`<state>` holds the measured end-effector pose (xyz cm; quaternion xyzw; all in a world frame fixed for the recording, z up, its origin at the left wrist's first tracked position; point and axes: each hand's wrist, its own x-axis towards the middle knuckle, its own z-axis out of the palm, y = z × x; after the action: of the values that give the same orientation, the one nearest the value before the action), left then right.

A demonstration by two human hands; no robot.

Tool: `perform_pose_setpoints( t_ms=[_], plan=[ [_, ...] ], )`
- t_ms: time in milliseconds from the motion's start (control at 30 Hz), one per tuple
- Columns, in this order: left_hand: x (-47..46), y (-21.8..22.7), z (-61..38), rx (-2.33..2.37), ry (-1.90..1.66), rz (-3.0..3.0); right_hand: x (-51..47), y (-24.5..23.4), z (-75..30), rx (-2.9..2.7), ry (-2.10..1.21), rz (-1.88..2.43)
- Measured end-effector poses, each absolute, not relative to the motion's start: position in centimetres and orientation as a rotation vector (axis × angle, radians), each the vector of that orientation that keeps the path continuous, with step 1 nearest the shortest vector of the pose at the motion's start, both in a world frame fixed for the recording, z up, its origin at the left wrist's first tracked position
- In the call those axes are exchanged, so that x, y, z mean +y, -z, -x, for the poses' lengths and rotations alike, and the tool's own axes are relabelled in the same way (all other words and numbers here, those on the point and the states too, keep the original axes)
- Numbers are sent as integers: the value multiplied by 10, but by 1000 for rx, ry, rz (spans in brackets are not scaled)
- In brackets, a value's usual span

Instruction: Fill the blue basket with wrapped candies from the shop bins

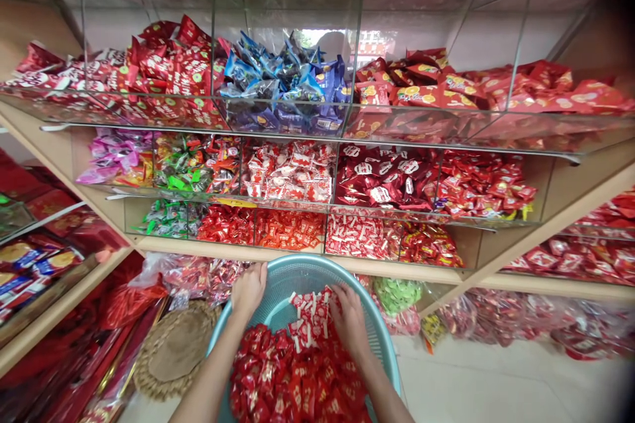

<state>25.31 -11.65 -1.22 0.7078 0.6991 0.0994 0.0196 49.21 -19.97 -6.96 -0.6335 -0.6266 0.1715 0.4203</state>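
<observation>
Turquoise plastic basket, bottom centre, looks stiff, probably heavy with red sweets; opposite sides should give the best hold. Left hand grips its upper-left rim. Right hand curls against light, likely slippery red-and-white candies; whether it pinches any, I cannot tell.

Shop, candy section by the look of it. Wooden rack, tiered, clear dividers, wrapped sweets mostly sorted by wrapper: blue packets upper middle of rack, green ones lower left. Plastic bags of sweets below rack; basket of loose wrapped sweets in front.
</observation>
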Motion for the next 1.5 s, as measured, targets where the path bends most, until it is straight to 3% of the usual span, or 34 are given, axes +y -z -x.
perform_pose_setpoints(
  t_ms=[233, 400, 600, 1067, 1267, 1500],
  plan=[
    [-117, 10, -254, 2156, -311, -2172, -167, 46, -448, -2064, -332, 1691],
    [-118, 10, -252, 2138, -331, -2174, -142, 66, -403, -2334, -306, 1876],
    [-118, 12, -249, 2137, -366, -2179, -138, 79, -391, -2308, -303, 1902],
    [-115, 15, -248, 2125, -337, -2184, -141, 35, -452, -2325, -286, 1721],
    [-114, 15, -250, 2121, -338, -2166, -133, 3, -492, -1994, -238, 1545],
    [-114, 15, -252, 2141, -324, -2154, -89, -14, -540, -1958, -33, 1787]
  ],
)
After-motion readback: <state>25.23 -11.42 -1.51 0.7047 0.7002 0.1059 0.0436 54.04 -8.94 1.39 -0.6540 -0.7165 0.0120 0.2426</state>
